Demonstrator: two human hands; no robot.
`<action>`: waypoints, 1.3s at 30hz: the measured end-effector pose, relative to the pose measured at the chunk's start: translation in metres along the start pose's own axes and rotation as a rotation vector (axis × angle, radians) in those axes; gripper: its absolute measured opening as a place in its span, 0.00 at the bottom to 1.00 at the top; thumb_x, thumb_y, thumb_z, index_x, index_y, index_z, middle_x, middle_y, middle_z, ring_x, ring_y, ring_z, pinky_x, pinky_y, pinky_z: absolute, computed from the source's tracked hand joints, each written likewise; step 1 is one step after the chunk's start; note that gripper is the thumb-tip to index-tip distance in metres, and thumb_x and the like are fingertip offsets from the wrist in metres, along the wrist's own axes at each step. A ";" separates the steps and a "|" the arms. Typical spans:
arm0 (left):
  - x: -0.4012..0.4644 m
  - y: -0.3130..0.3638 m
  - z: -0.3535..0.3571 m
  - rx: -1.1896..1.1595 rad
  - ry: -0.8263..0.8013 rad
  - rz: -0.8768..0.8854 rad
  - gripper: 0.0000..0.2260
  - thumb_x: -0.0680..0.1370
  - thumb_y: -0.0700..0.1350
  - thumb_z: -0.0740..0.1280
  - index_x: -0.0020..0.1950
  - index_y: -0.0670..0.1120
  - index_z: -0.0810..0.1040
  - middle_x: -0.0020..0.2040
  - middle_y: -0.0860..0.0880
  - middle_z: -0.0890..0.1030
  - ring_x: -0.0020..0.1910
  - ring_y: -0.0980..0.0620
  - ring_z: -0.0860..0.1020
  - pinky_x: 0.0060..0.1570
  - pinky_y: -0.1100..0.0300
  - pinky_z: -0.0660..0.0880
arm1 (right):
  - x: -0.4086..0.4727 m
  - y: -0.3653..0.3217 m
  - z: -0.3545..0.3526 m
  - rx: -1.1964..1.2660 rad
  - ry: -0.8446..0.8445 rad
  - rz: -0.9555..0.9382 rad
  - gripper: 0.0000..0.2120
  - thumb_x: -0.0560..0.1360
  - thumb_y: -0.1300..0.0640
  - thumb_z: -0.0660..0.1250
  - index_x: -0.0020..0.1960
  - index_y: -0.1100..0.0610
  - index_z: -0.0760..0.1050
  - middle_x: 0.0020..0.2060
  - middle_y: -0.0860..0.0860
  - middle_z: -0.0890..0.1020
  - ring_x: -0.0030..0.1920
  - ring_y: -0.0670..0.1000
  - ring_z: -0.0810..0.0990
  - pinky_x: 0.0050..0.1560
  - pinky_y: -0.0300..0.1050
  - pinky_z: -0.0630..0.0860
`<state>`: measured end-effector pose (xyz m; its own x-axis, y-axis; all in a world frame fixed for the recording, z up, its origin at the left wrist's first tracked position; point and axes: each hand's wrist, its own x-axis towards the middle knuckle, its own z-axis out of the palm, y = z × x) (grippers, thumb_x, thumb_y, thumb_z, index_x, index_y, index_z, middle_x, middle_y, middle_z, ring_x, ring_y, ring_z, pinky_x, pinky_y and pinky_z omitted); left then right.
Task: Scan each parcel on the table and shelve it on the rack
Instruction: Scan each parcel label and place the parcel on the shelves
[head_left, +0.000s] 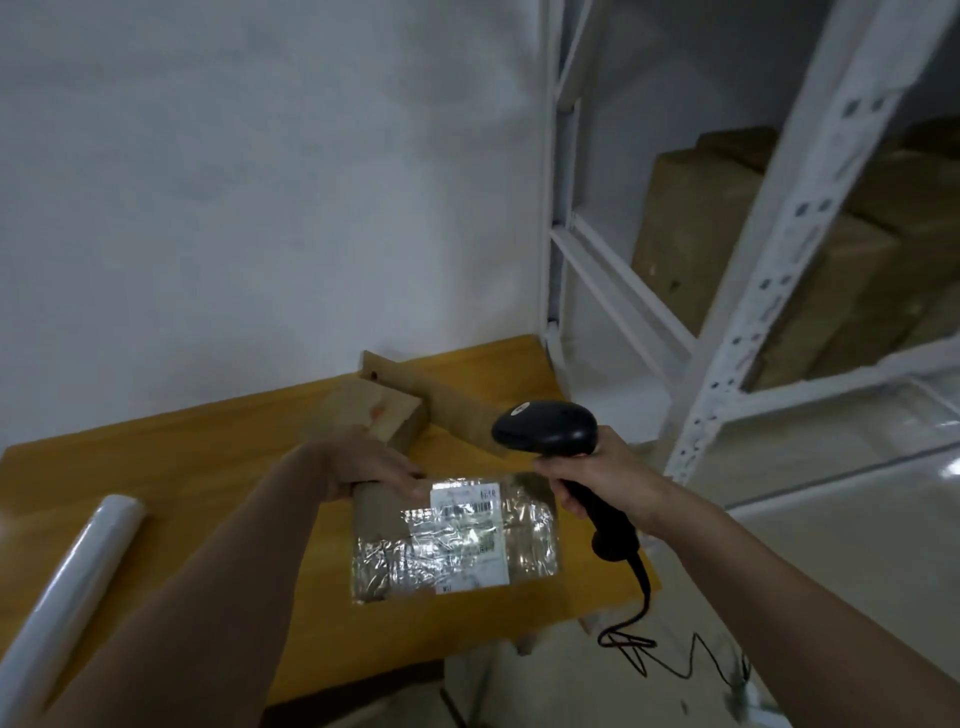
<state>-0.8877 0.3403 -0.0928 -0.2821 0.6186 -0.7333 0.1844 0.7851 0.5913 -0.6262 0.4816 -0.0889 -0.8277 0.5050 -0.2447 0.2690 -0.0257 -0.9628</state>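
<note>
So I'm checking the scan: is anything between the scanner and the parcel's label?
Nothing visible does. The scanner in the right hand sits above the label; the left hand grips the parcel at its far-left corner, off the label.

Brown parcel (452, 535) — flat on the counter (156, 457), shiny taped label up; two more parcels (415, 410) lie farther back.

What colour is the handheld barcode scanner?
Black, body and cable alike; the handheld barcode scanner shows in the head view, gripped by the right hand.
</note>
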 end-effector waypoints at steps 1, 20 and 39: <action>-0.001 0.009 0.016 0.023 -0.013 0.014 0.25 0.69 0.43 0.78 0.65 0.42 0.78 0.62 0.42 0.78 0.60 0.43 0.77 0.62 0.50 0.75 | -0.014 0.005 -0.009 0.021 0.025 0.000 0.15 0.75 0.61 0.71 0.30 0.59 0.75 0.24 0.55 0.75 0.23 0.52 0.72 0.28 0.42 0.72; -0.043 0.122 0.273 -0.446 -0.178 0.141 0.31 0.61 0.45 0.80 0.62 0.41 0.79 0.49 0.42 0.85 0.53 0.42 0.80 0.53 0.46 0.78 | -0.242 0.065 -0.156 0.265 0.799 -0.077 0.16 0.73 0.59 0.72 0.28 0.59 0.73 0.22 0.55 0.74 0.21 0.52 0.70 0.25 0.42 0.70; -0.046 0.327 0.387 -0.681 -0.348 0.374 0.24 0.57 0.43 0.80 0.52 0.45 0.81 0.47 0.43 0.86 0.50 0.45 0.81 0.42 0.50 0.77 | -0.282 0.025 -0.277 0.355 1.209 -0.301 0.08 0.72 0.56 0.75 0.46 0.46 0.79 0.38 0.47 0.86 0.40 0.48 0.86 0.35 0.43 0.79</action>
<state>-0.4500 0.5804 0.0041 0.0109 0.8956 -0.4448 -0.4303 0.4057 0.8064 -0.2498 0.5776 -0.0118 0.1848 0.9807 0.0639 -0.1477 0.0920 -0.9847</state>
